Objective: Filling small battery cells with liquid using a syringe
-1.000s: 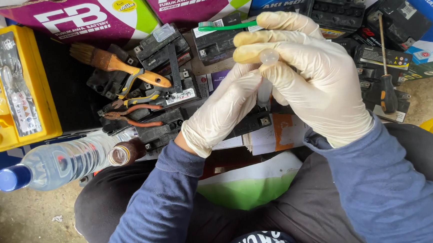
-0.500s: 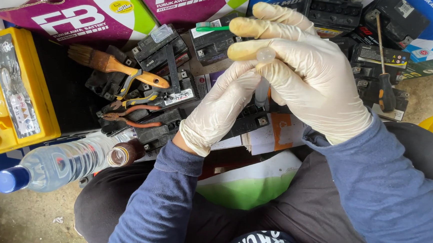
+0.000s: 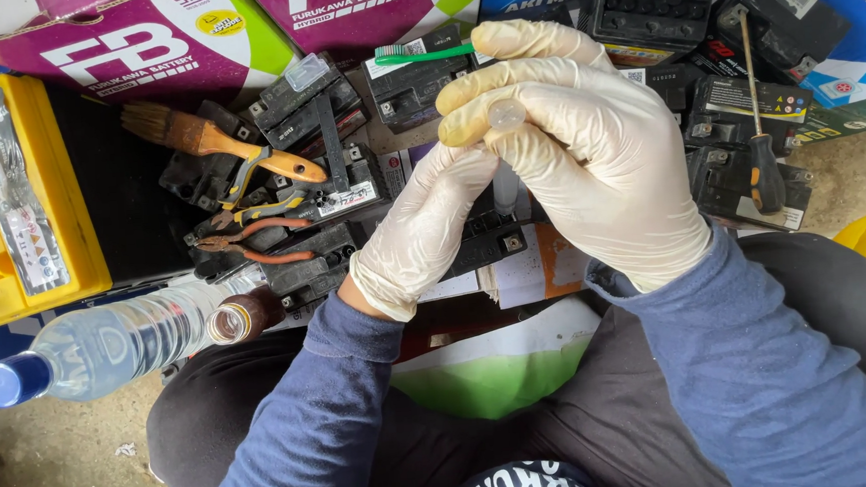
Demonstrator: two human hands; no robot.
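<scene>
Head view: right hand (image 3: 598,163) and left hand (image 3: 432,223) clasp a clear tube (image 3: 506,119) (latex gloves are slick); it could slip onto the black batteries (image 3: 423,84) below.

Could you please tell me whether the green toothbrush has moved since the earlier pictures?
No. The green toothbrush lies in the same spot on the small black battery, beside the right hand.
</scene>
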